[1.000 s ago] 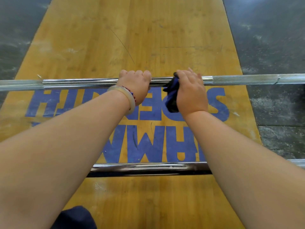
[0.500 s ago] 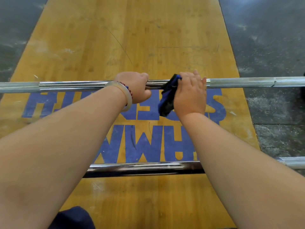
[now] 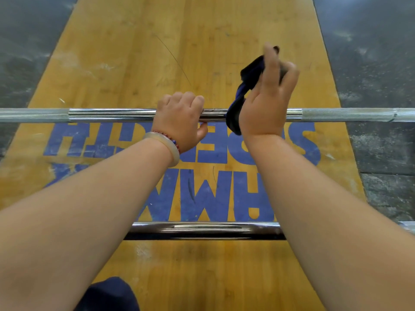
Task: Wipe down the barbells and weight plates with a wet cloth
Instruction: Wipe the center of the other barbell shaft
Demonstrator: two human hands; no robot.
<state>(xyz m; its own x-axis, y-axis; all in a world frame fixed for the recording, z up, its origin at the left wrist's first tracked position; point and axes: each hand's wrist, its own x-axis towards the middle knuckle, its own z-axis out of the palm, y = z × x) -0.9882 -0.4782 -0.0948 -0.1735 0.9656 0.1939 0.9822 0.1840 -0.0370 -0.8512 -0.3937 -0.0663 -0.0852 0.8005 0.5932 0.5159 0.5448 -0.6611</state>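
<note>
Two steel barbells lie crosswise on a yellow wooden lifting platform (image 3: 202, 41), with dark, scuffed floor (image 3: 370, 52) on either side. The far barbell (image 3: 112, 114) is bright and smooth in the middle and dull and rough-textured toward both ends. The near barbell (image 3: 202, 230) is glossy and partly hidden behind the person's forearms.

The left hand (image 3: 179, 117) grips the middle of the far barbell, with its fingers (image 3: 186, 97) curled over the top. On that wrist are a pale bangle (image 3: 166, 147) and a string of red and blue beads (image 3: 167, 136).

The right hand (image 3: 267, 102) is raised just beside it, blurred, with its fingers (image 3: 289, 79) curled round a dark blue cloth (image 3: 249, 72). The cloth trails down across the far barbell, and it is unclear whether the two touch.

Large blue lettering (image 3: 202, 194) on the platform reads upside down and is partly covered by the arms. The upper row ends in "GTH" and the lower row shows "AMM".
</note>
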